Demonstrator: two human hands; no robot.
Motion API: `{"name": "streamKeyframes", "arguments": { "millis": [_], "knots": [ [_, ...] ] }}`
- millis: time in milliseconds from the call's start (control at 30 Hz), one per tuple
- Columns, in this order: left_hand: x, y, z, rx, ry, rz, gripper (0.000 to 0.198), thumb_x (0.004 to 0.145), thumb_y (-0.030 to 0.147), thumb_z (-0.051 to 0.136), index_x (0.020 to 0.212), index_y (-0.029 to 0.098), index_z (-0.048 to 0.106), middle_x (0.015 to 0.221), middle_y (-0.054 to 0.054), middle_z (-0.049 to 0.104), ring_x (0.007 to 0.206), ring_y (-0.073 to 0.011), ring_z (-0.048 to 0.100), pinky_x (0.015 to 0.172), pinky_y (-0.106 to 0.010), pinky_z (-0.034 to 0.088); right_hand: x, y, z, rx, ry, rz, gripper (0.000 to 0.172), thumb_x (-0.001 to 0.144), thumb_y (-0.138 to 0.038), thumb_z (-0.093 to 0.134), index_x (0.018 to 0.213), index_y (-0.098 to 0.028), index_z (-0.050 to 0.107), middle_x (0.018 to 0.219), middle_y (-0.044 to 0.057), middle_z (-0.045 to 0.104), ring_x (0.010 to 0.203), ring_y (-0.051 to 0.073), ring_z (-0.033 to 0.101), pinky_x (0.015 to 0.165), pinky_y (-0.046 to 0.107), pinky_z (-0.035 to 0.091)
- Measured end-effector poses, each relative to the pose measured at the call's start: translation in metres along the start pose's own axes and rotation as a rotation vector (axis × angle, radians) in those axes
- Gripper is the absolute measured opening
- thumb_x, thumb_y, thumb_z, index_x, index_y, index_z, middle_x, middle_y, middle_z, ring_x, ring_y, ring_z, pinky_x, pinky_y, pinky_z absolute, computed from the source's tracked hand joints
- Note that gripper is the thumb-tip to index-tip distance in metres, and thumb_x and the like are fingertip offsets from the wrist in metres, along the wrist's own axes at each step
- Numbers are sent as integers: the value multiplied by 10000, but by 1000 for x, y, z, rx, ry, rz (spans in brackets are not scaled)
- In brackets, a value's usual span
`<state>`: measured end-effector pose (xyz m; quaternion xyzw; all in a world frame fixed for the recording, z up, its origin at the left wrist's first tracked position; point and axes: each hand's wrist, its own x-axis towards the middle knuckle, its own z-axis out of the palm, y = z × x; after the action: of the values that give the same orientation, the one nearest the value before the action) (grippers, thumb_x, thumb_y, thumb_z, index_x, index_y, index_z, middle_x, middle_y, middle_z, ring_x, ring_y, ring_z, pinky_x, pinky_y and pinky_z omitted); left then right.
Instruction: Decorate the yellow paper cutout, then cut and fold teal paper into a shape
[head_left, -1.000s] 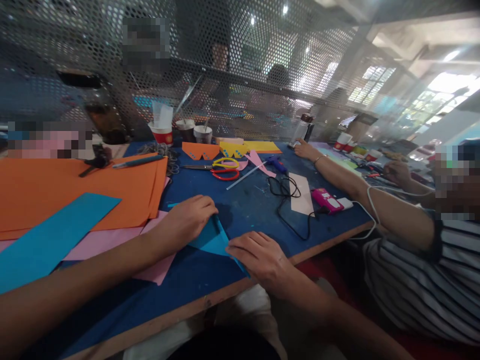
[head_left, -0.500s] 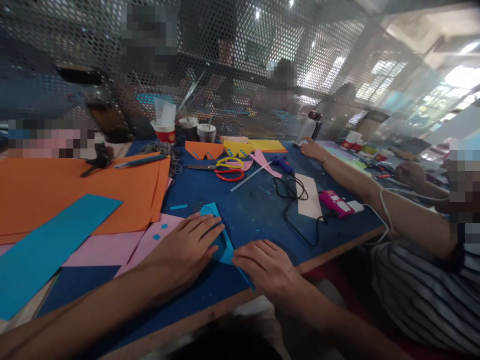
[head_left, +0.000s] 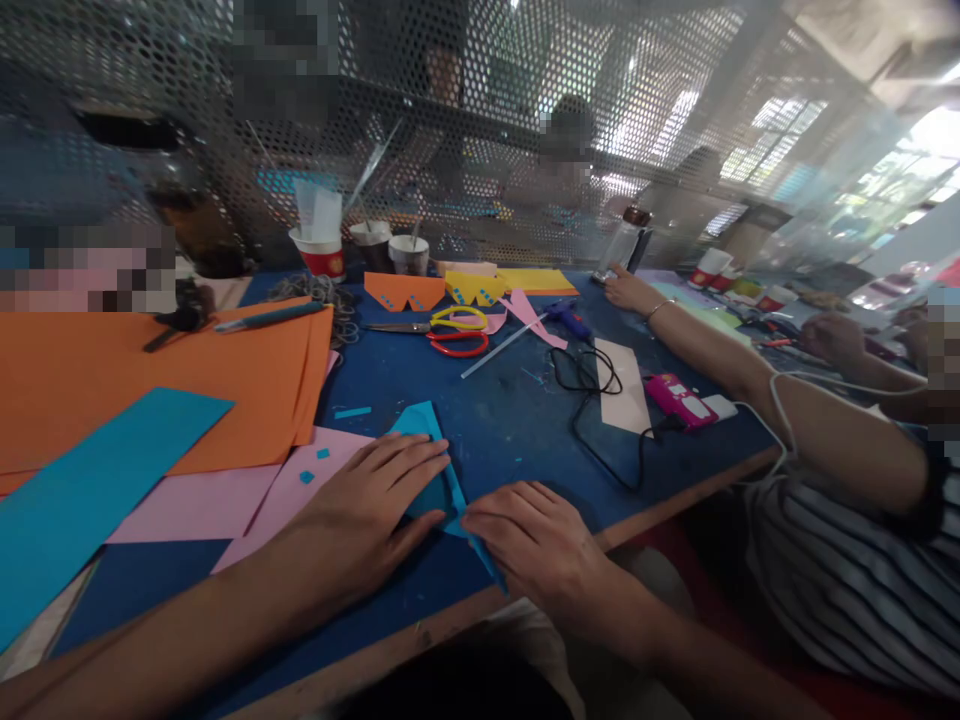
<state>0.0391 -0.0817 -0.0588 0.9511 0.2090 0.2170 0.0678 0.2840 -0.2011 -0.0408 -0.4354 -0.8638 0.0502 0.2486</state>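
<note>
A folded piece of blue paper (head_left: 429, 452) lies on the dark blue table (head_left: 487, 400) near its front edge. My left hand (head_left: 367, 505) lies flat on the paper's left side, fingers stretched out. On the paper's lower right end my right hand (head_left: 536, 545) presses down with the fingers curled.
Orange sheets (head_left: 150, 375), a long blue strip (head_left: 90, 490) and pink paper (head_left: 225, 495) lie at the left. Scissors (head_left: 446, 335), paper cut-outs, cups (head_left: 322, 255), a glue gun (head_left: 566, 322) with black cable and a pink device (head_left: 679, 400) lie further back. A person's arm (head_left: 720, 360) reaches over the table's right side. A perforated metal screen stands behind.
My left hand went from gripping the paper's upper edge to lying flat on it. The paper is now turned more upright, its tip pointing away. My right hand stayed at the lower end.
</note>
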Motion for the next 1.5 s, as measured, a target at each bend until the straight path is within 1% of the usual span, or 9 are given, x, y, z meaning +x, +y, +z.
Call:
{"name": "streamKeyframes", "arguments": {
  "millis": [167,300,467,567,767,900,1000,1200,1500],
  "knots": [
    [-2,2,-5,-15,-26,4,417,1036,412,594,1413,239,636,1536,-91,629,1414,-318,567,1201,-569,434,-3,0,4,41,68,58,213,1062,-115,561,1261,-167,616,1210,64,740,1101,201,661,953,372,510],
    [-1,3,-7,-46,-42,2,402,1046,408,576,1402,232,643,1557,-88,608,1452,-310,529,1200,-547,447,-3,-2,2,34,72,86,166,1069,-156,582,1227,-170,628,1205,68,739,1097,204,663,965,380,512],
    [-3,2,-6,-60,-66,24,453,1061,390,549,1476,210,570,1538,-92,627,1458,-288,529,1237,-542,415,-3,-3,0,32,76,99,175,1073,-166,578,1241,-179,627,1205,68,743,1103,205,668,968,378,518],
    [-5,-1,-6,-78,-82,23,492,1056,398,558,1524,251,528,1562,-77,607,1460,-293,533,1241,-564,410,-3,-3,0,37,92,115,167,1069,-164,587,1230,-183,628,1191,61,748,1092,199,671,974,377,519],
    [-7,-3,-11,-108,-114,43,376,1046,311,545,1401,374,655,1589,-16,582,1493,-315,499,1251,-619,377,-1,-3,-2,20,25,114,203,1084,-178,549,1270,-181,632,1197,74,737,1088,209,650,960,391,528],
    [-11,-4,-13,-43,-153,79,452,1048,291,546,1475,430,589,1652,9,505,1546,-324,424,1284,-651,292,0,-3,-3,14,-14,124,224,1086,-200,542,1290,-185,633,1205,76,725,1085,220,627,962,406,525],
    [-13,-5,-12,1,-173,107,493,1045,284,550,1502,467,549,1673,15,473,1561,-335,397,1282,-678,268,2,-4,-5,8,-60,136,225,1089,-211,539,1291,-185,634,1218,72,711,1093,224,611,971,412,519],
    [-14,-7,-9,-7,-149,126,497,1023,273,581,1478,474,577,1680,12,462,1557,-384,391,1272,-727,233,6,-3,-11,7,-113,148,221,1090,-225,539,1278,-193,650,1216,82,691,1083,222,603,970,412,524],
    [-16,-9,-7,14,-149,139,501,1034,298,581,1501,478,548,1702,-2,427,1569,-389,364,1273,-744,205,6,1,-7,7,-99,150,191,1088,-226,535,1238,-191,647,1208,83,695,1078,233,603,951,420,523]
  ]
}}
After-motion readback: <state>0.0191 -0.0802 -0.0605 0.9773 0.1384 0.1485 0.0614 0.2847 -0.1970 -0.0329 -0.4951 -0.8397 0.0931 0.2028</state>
